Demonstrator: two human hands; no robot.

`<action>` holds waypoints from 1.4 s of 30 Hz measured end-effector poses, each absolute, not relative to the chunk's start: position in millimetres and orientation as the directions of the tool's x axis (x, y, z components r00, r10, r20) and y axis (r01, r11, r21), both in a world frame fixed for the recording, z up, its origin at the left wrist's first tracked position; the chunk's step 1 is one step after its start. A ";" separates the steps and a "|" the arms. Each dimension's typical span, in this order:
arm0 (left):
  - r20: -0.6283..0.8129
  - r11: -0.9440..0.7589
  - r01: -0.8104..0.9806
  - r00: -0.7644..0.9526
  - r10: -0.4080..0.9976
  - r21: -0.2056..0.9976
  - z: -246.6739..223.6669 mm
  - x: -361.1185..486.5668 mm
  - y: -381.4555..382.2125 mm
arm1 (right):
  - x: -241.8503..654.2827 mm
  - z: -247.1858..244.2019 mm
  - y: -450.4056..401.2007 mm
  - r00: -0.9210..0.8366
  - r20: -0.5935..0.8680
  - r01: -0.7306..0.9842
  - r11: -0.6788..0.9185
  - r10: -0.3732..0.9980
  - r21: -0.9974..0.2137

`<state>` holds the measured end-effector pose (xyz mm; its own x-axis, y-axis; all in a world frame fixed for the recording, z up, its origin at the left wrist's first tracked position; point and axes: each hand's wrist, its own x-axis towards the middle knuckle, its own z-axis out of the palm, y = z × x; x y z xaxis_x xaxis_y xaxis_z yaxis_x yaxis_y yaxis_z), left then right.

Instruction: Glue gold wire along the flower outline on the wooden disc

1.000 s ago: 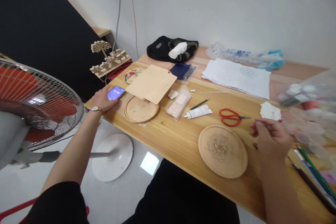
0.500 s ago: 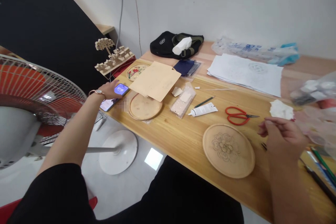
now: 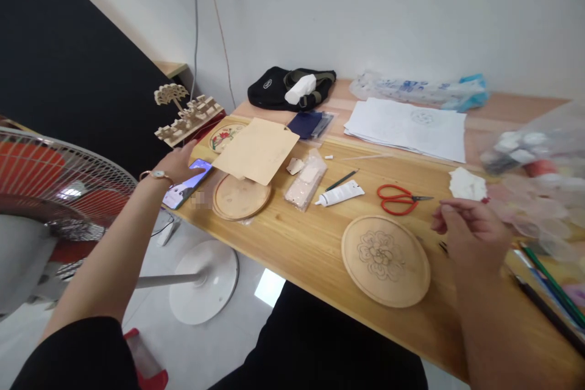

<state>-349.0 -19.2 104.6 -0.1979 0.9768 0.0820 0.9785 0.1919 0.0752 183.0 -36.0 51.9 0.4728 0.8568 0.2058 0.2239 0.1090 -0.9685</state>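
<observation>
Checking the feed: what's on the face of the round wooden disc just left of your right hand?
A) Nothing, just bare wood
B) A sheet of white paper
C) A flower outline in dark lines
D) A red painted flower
C. The round wooden disc beside the right hand shows a flower outline in dark lines on unpainted wood.

Red scissors (image 3: 401, 198); pale wooden disc (image 3: 386, 262), flower-etched
</observation>
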 end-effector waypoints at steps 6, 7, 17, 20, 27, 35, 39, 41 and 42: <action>0.365 -0.123 0.988 0.081 0.927 0.093 141.9 -252.2 -9.0 | 185.8 50.4 -38.5 0.444 0.209 0.250 0.104 0.872 -0.963; 0.391 -0.197 0.976 0.144 0.909 0.097 143.7 -230.4 -6.4 | 186.3 49.3 -38.3 0.434 0.218 0.260 0.110 0.874 -0.959; 0.370 -0.752 0.618 0.660 0.654 0.227 60.1 -48.2 28.0 | 194.0 31.9 -31.9 0.344 0.197 0.325 0.081 0.918 -0.942; 0.384 -0.701 0.677 0.600 0.702 0.223 38.3 -45.0 24.2 | 196.7 30.2 -31.3 0.330 0.214 0.380 0.078 0.920 -0.922; 0.407 -0.627 0.766 0.531 0.743 0.146 23.4 -54.0 9.8 | 203.9 25.2 -27.2 0.290 0.224 0.561 0.025 0.930 -0.827; 0.437 -0.697 0.714 0.609 0.662 0.061 20.4 -48.8 5.1 | 212.7 33.5 -27.6 0.056 0.320 0.771 0.162 0.946 -0.615; 0.424 -0.715 0.698 0.635 0.646 0.044 19.3 -49.1 4.9 | 211.5 34.2 -31.1 -0.323 0.408 0.773 0.487 0.854 -0.408; 0.401 -0.724 0.688 0.648 0.647 0.057 19.1 -49.0 5.2 | 209.9 32.7 -31.6 -0.438 0.378 0.737 0.567 0.815 -0.369; 0.394 -0.732 0.679 0.657 0.642 0.060 19.0 -48.8 5.4 | 209.0 31.8 -31.6 -0.473 0.356 0.725 0.586 0.806 -0.363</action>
